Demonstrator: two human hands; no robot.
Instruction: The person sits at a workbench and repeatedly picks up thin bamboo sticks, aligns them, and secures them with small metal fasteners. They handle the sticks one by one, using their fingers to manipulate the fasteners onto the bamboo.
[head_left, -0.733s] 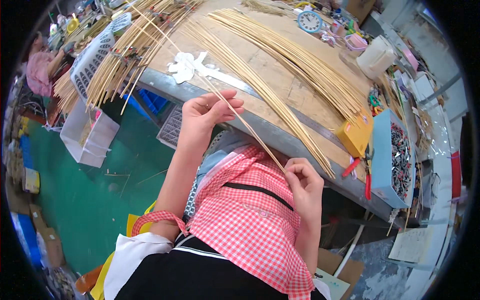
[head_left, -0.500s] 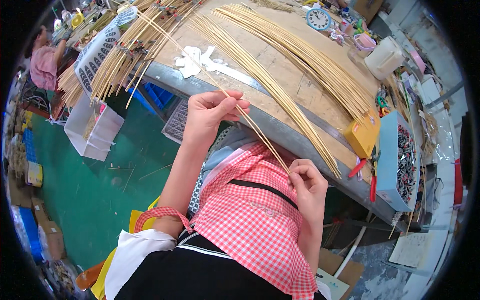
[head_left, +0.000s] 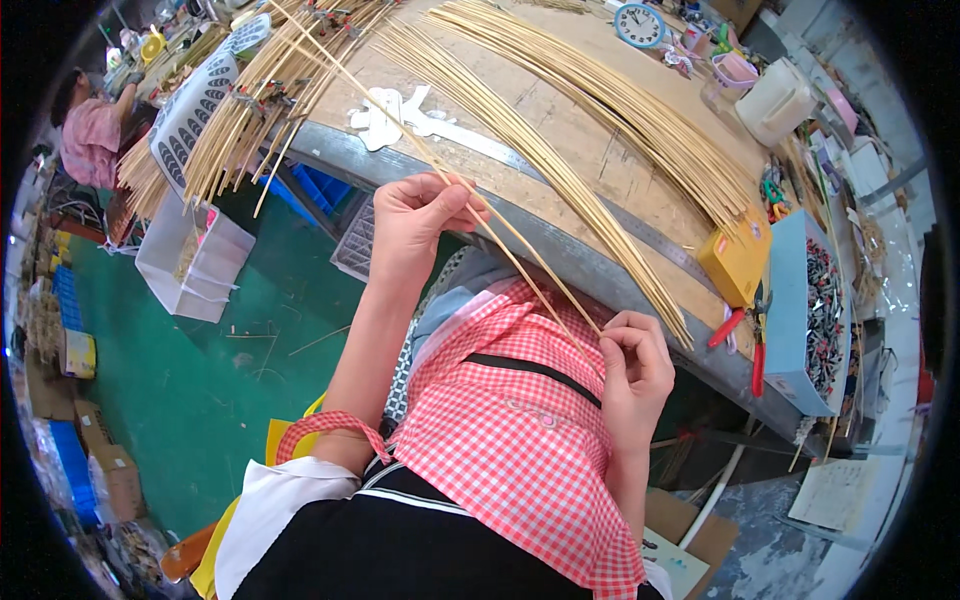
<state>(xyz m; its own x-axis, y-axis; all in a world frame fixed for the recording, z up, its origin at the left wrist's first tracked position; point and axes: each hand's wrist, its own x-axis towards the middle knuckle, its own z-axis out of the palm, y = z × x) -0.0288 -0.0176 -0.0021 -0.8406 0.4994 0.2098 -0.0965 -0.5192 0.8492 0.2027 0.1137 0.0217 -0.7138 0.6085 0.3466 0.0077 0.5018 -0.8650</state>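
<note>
Clips [head_left: 272,97], small and dark, bite into a fanned bundle of straw-coloured rods [head_left: 225,150] up and to the left of the left hand, beside a white perforated plastic basket [head_left: 185,125]. White flat cut-outs [head_left: 378,120] with rounded edges lie just beyond that hand. The left hand [head_left: 425,213] has thumb and forefinger pinched on two thin, smooth sticks [head_left: 540,265], which spread apart on their way to the other hand. Well apart from it, the right hand [head_left: 637,372] pinches one stick near its end; I can't tell whether it touches the second. Past both hands run a narrow row of rods [head_left: 548,162] and a thicker sheaf [head_left: 640,112]. Right of the right hand sit a yellow block [head_left: 735,262], red-handled pliers [head_left: 757,345] and a pale blue box [head_left: 795,325] full of small dark-and-red pieces.

Lettering on the gingham apron [head_left: 500,430], below and between the hands, is too small to read; a round clock [head_left: 639,26] beyond them has a numbered dial.

Green floor [head_left: 200,400] spreads left of the hands; the counter [head_left: 597,152] ahead is scuffed, wood-toned, with a grey edge.
</note>
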